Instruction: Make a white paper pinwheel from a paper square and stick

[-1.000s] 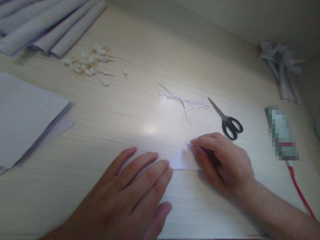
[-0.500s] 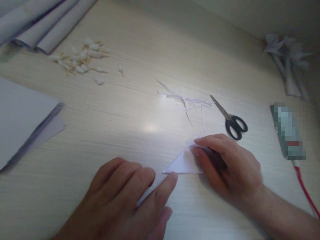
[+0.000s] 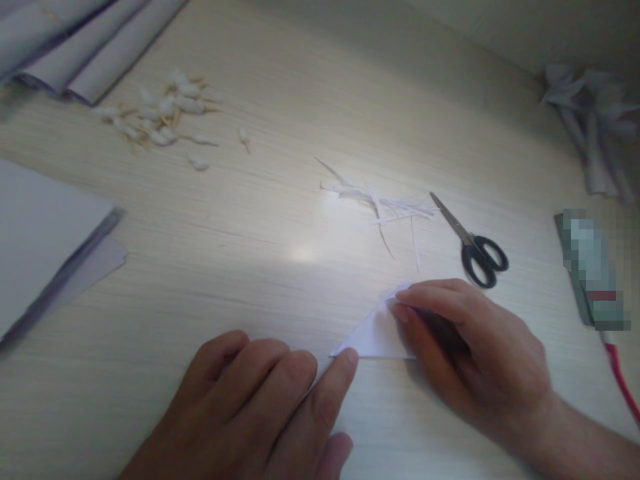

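Paper [image 3: 374,333] is already folded to a small triangle and lies flat between the hands. Its right part is pinned under the right hand [image 3: 475,353] fingertips; its left corner is touched by one left hand [image 3: 260,407] fingertip, other fingers curled. Creasing appears unfinished.

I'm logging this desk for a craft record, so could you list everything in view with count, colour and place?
folded paper triangle: one, white, near centre, under both hands
paper strips: small heap, white, centre, left of the scissors
scissors: one pair, black handles, shut, right of centre
cotton swabs: scattered pile, white tips, upper left
paper sheets: stack, white, left edge
rolled paper: several, grey-white, top left corner
folded paper pieces: bunch, whitish, top right
blurred object: one, greenish, right edge
table: one, pale wood grain
left hand: index tip on the triangle's left corner
right hand: fingers pinching the triangle's right part
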Available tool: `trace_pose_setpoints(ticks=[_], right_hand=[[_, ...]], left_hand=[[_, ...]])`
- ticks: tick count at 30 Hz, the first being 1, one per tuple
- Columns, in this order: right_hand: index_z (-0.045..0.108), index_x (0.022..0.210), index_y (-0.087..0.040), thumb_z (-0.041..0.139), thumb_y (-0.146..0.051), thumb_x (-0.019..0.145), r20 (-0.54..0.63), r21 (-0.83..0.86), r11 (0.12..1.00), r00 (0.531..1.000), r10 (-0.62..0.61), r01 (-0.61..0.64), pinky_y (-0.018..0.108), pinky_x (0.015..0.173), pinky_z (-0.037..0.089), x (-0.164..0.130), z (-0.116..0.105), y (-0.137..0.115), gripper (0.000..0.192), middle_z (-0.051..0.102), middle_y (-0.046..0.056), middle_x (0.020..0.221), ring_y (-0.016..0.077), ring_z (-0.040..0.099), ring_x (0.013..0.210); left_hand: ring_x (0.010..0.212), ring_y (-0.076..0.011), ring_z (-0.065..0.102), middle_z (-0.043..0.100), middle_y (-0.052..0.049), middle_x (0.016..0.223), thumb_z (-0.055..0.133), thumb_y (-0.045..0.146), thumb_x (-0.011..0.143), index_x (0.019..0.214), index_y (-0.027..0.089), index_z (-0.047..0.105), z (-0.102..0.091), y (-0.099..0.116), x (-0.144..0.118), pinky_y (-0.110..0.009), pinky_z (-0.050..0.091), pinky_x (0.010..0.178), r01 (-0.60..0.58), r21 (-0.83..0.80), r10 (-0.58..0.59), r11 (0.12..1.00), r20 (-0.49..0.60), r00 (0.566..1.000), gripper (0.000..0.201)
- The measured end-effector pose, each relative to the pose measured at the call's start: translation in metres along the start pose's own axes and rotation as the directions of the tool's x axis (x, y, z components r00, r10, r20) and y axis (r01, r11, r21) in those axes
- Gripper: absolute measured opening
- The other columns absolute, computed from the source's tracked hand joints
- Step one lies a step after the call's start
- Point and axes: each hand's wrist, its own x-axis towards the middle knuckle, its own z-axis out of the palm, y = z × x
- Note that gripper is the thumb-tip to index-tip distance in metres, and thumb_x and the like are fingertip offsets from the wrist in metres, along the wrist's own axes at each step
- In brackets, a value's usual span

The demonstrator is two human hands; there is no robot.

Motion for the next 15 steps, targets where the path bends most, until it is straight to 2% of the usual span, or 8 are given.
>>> trace_pose_setpoints(ticks=[10, 12, 15], right_hand=[[0.061, 0.113, -0.022, 0.068, -0.008, 0.088, 0.003, -0.004, 1.000, 1.000, 0.015, -0.015, 0.029, 0.063, 0.055, 0.0003, -0.0011, -0.0013, 0.030, 0.074, 0.003, 0.096, 0.0177, 0.071, 0.077], [0.060, 0.112, -0.022, 0.068, -0.008, 0.088, 0.002, -0.005, 1.000, 1.000, 0.019, -0.019, 0.029, 0.063, 0.055, 0.0002, -0.0008, -0.0015, 0.029, 0.074, 0.003, 0.096, 0.0174, 0.071, 0.077], [0.060, 0.112, -0.023, 0.067, -0.009, 0.088, -0.006, -0.001, 1.000, 1.000, 0.021, -0.021, 0.030, 0.063, 0.055, 0.0003, -0.0002, -0.0020, 0.028, 0.074, 0.003, 0.094, 0.0176, 0.071, 0.076]], left_hand=[[0.074, -0.0189, 0.054, 0.069, 0.001, 0.079, 0.060, 0.029, 0.090, 0.120, 0.020, 0.071, 0.0017, -0.0003, 0.0001, -0.040, 0.038, 0.075, 0.000, 0.009, 0.000, 1.000, -0.039, 0.999, 0.034], [0.081, -0.0201, 0.058, 0.073, 0.000, 0.089, 0.062, 0.031, 0.090, 0.123, 0.020, 0.071, 0.0022, -0.0001, -0.0006, -0.041, 0.041, 0.081, -0.006, 0.007, 0.006, 1.000, -0.042, 0.999, 0.036], [0.111, -0.0243, 0.060, 0.073, 0.001, 0.122, 0.066, 0.037, 0.090, 0.127, 0.023, 0.069, 0.0022, -0.0007, -0.0012, -0.045, 0.037, 0.108, -0.052, -0.011, 0.052, 0.999, -0.024, 0.998, 0.039]])
